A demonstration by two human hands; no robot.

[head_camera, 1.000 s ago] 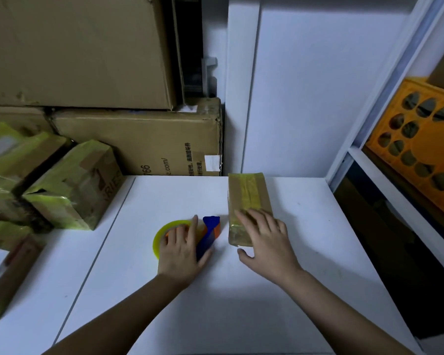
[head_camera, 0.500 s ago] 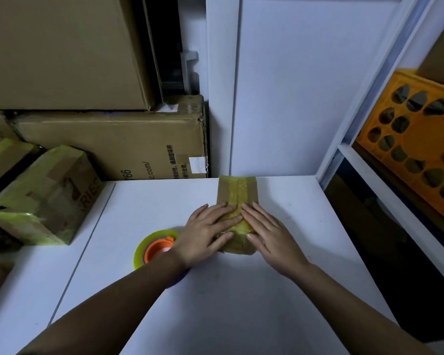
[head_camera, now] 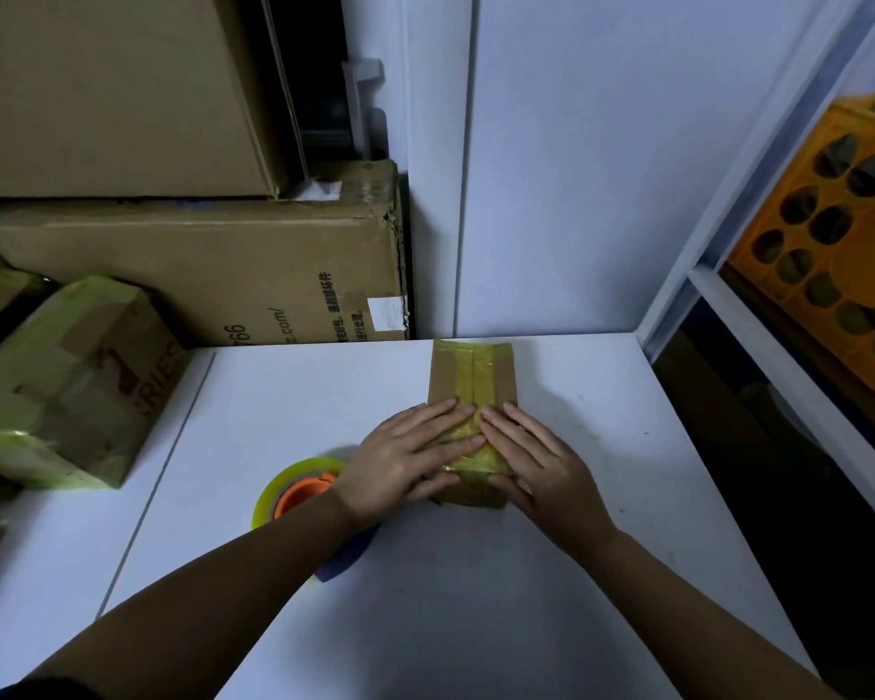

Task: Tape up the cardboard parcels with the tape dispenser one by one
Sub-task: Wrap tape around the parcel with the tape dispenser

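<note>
The left hand (head_camera: pixel 405 457) and the right hand (head_camera: pixel 531 462) lie flat, fingers spread and index tips nearly touching, pressed together on the near end of the small cardboard parcel (head_camera: pixel 473 381), which lies lengthwise on the white table (head_camera: pixel 602 573) with its far end close to the wall. Neither hand is closed around anything; both palms bear down on the glossy yellow-green tape running along the top seam, the thumbs hooked over the near edge. The parcel looks light and fairly stiff, a slim box that should slide easily on the smooth top; the taped faces seem slick, so the bare cardboard long sides are probably the better place to take hold when turning it. Just left of the left wrist, the tape dispenser (head_camera: pixel 299 490) lies on the table with its orange hub and yellow-green roll showing, the blue handle partly hidden under the forearm. Further left, an already taped box (head_camera: pixel 72 386) sits beside large cartons. A second ago the left hand was resting on the dispenser; it has since let go and joined the right on the parcel.
</note>
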